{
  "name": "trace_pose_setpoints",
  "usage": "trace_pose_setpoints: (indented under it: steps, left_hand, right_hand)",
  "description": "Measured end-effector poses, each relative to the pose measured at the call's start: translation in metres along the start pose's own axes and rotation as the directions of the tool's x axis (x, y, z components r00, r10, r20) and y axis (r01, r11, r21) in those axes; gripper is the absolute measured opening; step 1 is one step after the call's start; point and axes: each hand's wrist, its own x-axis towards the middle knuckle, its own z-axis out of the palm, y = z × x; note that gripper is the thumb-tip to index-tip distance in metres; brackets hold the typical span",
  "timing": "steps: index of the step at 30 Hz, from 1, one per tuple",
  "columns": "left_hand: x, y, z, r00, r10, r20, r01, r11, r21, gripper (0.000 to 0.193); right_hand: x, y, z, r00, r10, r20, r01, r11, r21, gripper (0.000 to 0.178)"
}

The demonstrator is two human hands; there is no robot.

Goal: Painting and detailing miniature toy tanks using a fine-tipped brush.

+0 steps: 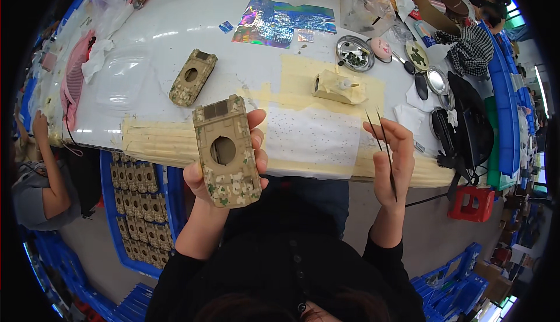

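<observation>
left hand (201, 176) grips toy tank body (226, 151) above the worktop (175, 30) edge | right hand (394, 158) pinches tweezers (382, 147), tips up, nothing in them | turret hole looks empty; turret (338, 87) lies apart on worktop | 1 more body (192, 77) waits; I think much work is left

Model-painting workshop: long white surface (175, 24), blue plastic crate of camouflaged tank hulls (137, 211), small round metal paint dishes (354, 53), co-workers nearby.
</observation>
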Motion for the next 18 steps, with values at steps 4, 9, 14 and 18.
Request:
trace_pose_setpoints:
  steps: [4,9,14,18]
  left_hand:
    - [0.002,-0.005,-0.003,1.0,0.01,0.005,-0.01,1.0,0.018,0.098]
    - [0.002,-0.008,-0.002,0.999,0.009,-0.054,-0.005,0.998,0.06,0.095]
    - [0.0,-0.011,-0.004,0.998,0.023,-0.063,-0.019,0.998,0.062,0.096]
    - [0.002,-0.012,-0.005,0.997,0.029,-0.075,-0.025,0.998,0.06,0.098]
  right_hand:
    - [-0.007,0.004,0.002,0.988,0.154,0.03,-0.157,0.976,0.151,0.031]
    - [-0.006,0.013,0.005,0.988,0.14,0.068,-0.152,0.962,0.225,0.013]
    - [-0.01,0.013,0.012,0.953,0.293,0.077,-0.299,0.871,0.39,0.01]
    - [-0.012,0.019,0.012,0.95,0.286,0.129,-0.313,0.886,0.343,0.01]
